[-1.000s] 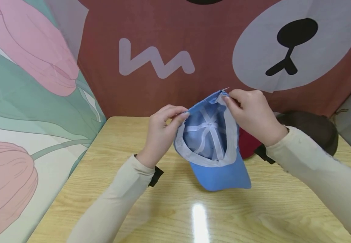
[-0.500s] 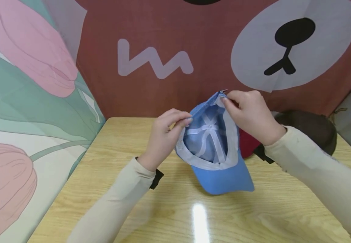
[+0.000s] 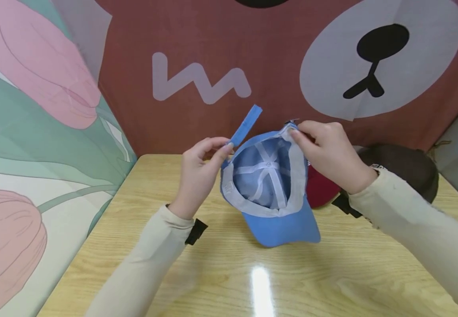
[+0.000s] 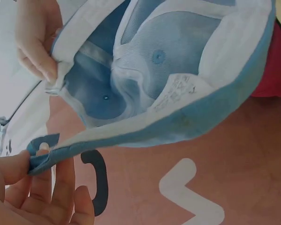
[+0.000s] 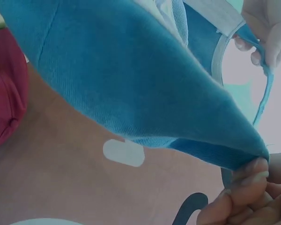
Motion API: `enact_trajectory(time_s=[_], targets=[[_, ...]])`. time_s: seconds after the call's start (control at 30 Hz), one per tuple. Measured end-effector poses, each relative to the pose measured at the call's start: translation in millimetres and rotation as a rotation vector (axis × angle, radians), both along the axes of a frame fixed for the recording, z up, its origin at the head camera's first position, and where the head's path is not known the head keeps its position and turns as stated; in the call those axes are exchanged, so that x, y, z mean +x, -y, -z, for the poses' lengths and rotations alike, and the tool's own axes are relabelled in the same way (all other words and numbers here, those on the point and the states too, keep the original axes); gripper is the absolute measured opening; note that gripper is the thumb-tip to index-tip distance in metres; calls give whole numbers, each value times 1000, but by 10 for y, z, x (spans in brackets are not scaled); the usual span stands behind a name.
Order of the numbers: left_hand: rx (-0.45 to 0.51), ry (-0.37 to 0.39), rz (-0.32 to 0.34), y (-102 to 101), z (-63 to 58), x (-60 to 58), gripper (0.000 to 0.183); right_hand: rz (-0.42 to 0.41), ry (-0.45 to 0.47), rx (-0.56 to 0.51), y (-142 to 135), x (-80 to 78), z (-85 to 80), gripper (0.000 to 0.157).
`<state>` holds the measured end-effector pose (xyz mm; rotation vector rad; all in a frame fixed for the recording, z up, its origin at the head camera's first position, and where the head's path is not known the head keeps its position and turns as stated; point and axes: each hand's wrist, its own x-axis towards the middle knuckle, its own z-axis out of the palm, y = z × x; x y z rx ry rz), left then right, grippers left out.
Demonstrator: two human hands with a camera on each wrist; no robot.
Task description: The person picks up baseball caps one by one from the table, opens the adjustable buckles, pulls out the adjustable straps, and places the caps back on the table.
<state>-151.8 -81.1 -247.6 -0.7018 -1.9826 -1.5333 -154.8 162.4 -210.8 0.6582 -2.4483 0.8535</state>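
A blue baseball cap (image 3: pixel 280 231) is held above the table with its inside and white sweatband facing up, brim toward the person. My left hand (image 3: pixel 201 174) pinches the base of the cap's blue back strap (image 3: pixel 246 126), whose loose end sticks up free. With thumb and fingers, my right hand (image 3: pixel 330 152) pinches the opposite back corner of the cap, where a small buckle (image 3: pixel 291 122) shows. In the left wrist view the strap (image 4: pixel 61 152) runs between the left thumb and fingers. The right wrist view shows the cap's outer side (image 5: pixel 126 70) above the right fingers.
Behind the right hand, a dark red cap (image 3: pixel 321 187) and a dark brown cap (image 3: pixel 403 169) lie on the wooden table (image 3: pixel 153 264). A printed cloth backdrop (image 3: pixel 213 119) rises at the table's far edge.
The strap's end was up at the buckle side; now it is out and stands free in my left hand, which has moved left. The right hand keeps its grip.
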Motion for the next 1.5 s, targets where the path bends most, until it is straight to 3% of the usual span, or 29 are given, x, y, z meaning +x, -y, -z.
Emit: enact_trajectory(time_s=[0.1,0.27,0.4,0.77,0.93,1.2,1.5], targets=[[9,30,-33,-10,40,1,15,-12,-14,-15,23,13,-9,14],[-118,95,-72,-27,180,-1,29,-36,-32,-32,72,34,-44,15],[-212,178,-47,-50,313,1,40,-37,-24,-41,96,62,-66,13],[-231,380,-24,-63,563,-35,57,-28,-55,-80,72,127,-104,14],[-184,479,18,-32,654,-86,57,-27,-76,-84,54,168,-133,12],[-80,604,125,23,851,-156,37,-43,-127,-94,34,191,-103,14],[163,749,121,10,885,-85,42,-34,-106,-102,-2,185,-65,10]])
